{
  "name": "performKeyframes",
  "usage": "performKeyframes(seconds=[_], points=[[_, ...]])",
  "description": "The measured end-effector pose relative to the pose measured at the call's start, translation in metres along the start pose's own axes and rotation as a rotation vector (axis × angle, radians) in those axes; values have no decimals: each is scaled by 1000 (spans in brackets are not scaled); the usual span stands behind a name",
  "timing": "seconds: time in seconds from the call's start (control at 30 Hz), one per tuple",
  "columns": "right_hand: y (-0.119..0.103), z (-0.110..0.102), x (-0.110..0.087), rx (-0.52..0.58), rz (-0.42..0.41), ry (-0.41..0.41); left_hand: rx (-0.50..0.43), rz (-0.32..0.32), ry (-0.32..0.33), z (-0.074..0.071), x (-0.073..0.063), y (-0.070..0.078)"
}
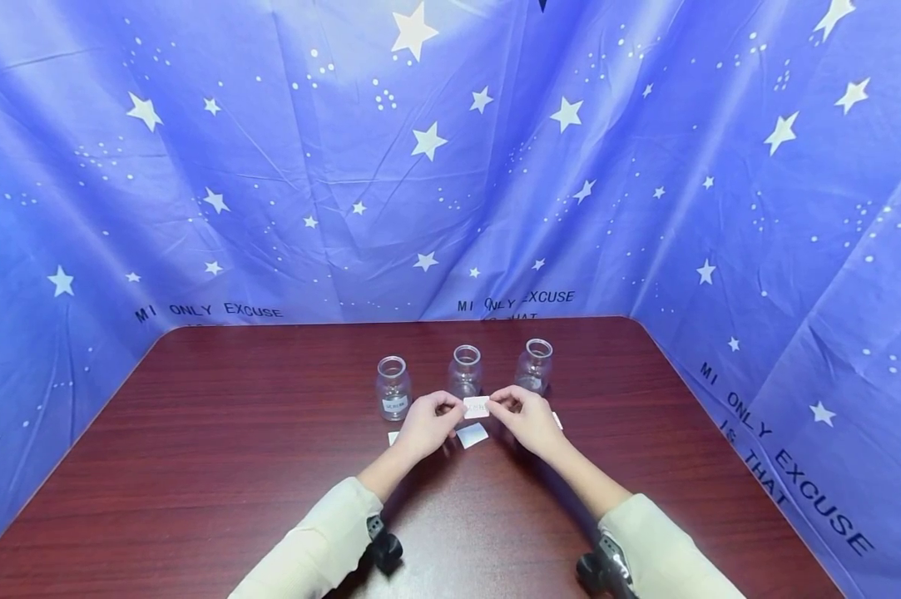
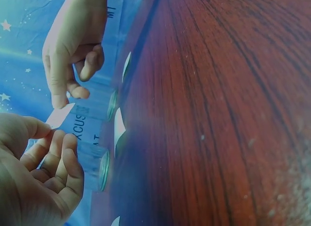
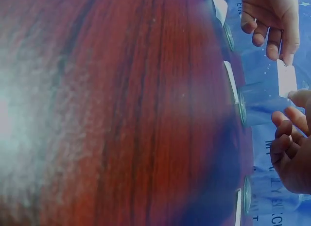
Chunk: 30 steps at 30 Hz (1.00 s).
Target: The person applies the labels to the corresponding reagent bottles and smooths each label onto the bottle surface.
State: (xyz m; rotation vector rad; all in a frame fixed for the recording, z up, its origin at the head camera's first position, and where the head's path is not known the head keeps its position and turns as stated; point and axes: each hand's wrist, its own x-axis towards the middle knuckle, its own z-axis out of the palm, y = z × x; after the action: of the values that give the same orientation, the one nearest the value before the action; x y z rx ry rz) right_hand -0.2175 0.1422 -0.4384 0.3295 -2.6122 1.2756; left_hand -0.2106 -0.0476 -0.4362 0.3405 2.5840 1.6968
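Observation:
A small white label with faint print is stretched level between both hands, above the table. My left hand pinches its left end between thumb and forefinger. At the other end, my right hand pinches the edge with its fingertips. Just behind the label stands the middle glass jar, open-mouthed and partly hidden by it. The left glass jar bears a white printed label on its front. Behind my right hand is the right glass jar, its lower part partly covered.
White paper pieces lie on the dark red wooden table: one paper below the hands, another paper by the left wrist, a third paper beside the right hand. A blue star-patterned curtain surrounds the table's back and sides.

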Motion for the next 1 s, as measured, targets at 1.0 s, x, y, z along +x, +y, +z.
performKeyframes(seconds=[1.0], points=[[6,11,18,92,45,-34,167,-35,158,9,16,-9]])
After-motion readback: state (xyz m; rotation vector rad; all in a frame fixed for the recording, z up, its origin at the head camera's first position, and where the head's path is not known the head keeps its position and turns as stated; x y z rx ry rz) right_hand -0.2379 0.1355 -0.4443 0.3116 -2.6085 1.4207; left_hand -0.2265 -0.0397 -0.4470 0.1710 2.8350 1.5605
